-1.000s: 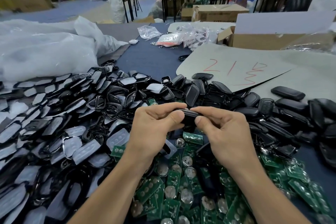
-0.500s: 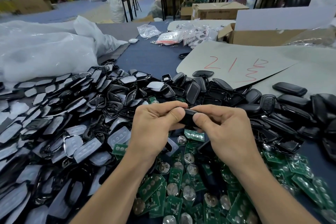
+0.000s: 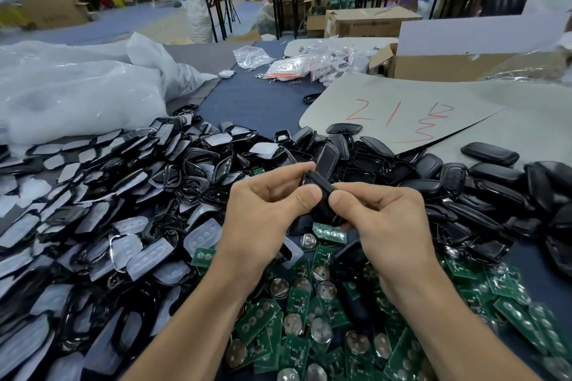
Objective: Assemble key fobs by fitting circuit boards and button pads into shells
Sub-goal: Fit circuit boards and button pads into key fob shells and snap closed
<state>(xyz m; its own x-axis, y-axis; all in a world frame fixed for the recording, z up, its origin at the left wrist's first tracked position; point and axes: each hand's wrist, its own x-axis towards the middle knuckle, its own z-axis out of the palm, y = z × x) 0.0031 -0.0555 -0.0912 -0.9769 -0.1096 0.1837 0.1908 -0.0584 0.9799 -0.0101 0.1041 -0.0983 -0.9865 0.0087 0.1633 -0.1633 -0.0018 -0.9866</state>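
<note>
Left hand (image 3: 263,213): fingers curled, thumb pressing on the key fob (image 3: 317,183), which is held in the air above the piles at mid-view.
Right hand (image 3: 387,226): pinches the fob's other end, its thumb tip just beside the left thumb.
Key fob: a small black shell, tilted, caught between both thumbs and the forefingers.
Handling: probably light, stiff plastic with a glossy skin that may slip. It is best held by its long edges and squeezed evenly along the seam, since a board inside would not like bending.
Hidden: the fingers cover most of the fob. I cannot tell whether the halves are closed, or whether a board and pad sit inside.
Circuit boards (image 3: 298,300): a green heap under the wrists with round metal cells. The frame's bottom edge cuts it off.
Button pads (image 3: 148,257): translucent pieces to the left, tangled with black frames and hard to separate by eye.
Shells (image 3: 433,185): a black heap to the right, running out of view.
Beyond: a cardboard sheet (image 3: 402,93) with red marks, and a plastic bag (image 3: 77,96).
</note>
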